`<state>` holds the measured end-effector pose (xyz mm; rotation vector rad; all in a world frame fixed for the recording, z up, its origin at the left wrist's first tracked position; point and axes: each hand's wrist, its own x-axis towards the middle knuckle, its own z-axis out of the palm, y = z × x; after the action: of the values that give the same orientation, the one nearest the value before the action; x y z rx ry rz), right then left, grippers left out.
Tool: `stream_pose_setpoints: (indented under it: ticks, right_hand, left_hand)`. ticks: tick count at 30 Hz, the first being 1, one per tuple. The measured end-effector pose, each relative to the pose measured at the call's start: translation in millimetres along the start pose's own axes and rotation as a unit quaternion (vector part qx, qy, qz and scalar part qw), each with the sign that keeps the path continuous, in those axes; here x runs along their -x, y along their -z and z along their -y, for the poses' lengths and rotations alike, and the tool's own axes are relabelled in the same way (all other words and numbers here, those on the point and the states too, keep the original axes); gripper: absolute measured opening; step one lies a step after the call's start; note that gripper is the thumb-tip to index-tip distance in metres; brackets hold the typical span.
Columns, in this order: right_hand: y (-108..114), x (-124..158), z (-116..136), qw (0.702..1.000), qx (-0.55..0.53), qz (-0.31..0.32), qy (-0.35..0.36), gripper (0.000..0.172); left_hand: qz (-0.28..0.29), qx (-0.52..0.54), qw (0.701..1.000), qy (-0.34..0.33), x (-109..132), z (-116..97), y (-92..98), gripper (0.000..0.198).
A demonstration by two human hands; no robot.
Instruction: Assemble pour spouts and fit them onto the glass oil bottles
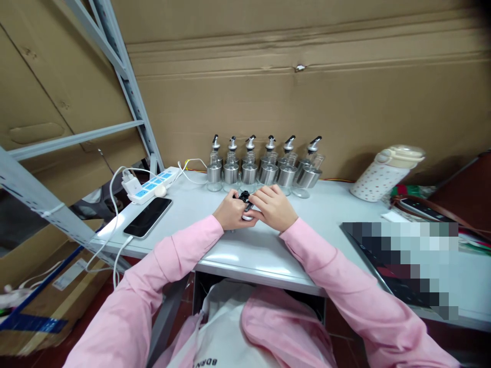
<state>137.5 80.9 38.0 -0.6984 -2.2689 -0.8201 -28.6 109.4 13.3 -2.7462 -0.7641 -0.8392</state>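
Near the middle of the light grey table (245, 250), my left hand (230, 211) is closed around a small black and silver pourer top (245, 198). My right hand (275, 208) touches the same piece from the right, its fingers bent over it. The fingers hide part of the piece. Just behind my hands stands a front row of open glass bottles with steel sleeves (249, 174). Behind them is a back row of similar bottles fitted with silver and black pourer tops (271, 143).
A power strip (153, 188) and a black phone (149, 219) with white cables lie at the left. At the right are a dotted tumbler (379, 176) and a dark, partly blurred flat item (368, 250). Cardboard (245, 102) stands behind the table, beside a metal rack (134, 97).
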Motion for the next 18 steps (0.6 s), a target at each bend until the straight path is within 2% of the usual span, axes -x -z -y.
stream_pose_setpoints:
  ticks: [3,5,9,12,14,17,18]
  right_hand:
    - [0.3,-1.2,3.8,0.999,0.013,-0.024,0.017,0.035]
    - [1.3,-2.8,6.9,0.998,-0.013,-0.055,-0.011,0.035]
    - [5.3,-4.4,3.9,0.984,-0.083,-0.091,-0.131,0.031]
    - [6.0,3.9,-15.0,0.957,-0.118,-0.094,-0.246,0.030]
    - [3.7,15.0,-33.9,0.937,-0.153,-0.045,-0.311,0.032]
    - [-2.4,33.4,-60.7,0.912,-0.199,0.095,-0.347,0.030]
    - [-4.1,38.3,-67.2,0.906,-0.193,0.118,-0.358,0.029]
  left_hand:
    - [0.013,-0.014,1.000,-0.013,-1.8,-3.6,1.5,0.033]
    - [0.016,-0.016,1.000,-0.017,-3.2,-6.2,2.9,0.035]
    - [-0.009,-0.001,1.000,-0.007,-3.4,-6.1,7.1,0.043]
    - [-0.017,0.025,0.999,0.009,-0.2,1.1,9.7,0.054]
    - [-0.014,0.045,0.999,0.026,2.1,6.9,9.8,0.061]
    - [-0.002,0.068,0.997,0.048,3.9,12.6,7.5,0.068]
    - [0.000,0.072,0.996,0.050,4.1,13.3,6.4,0.069]
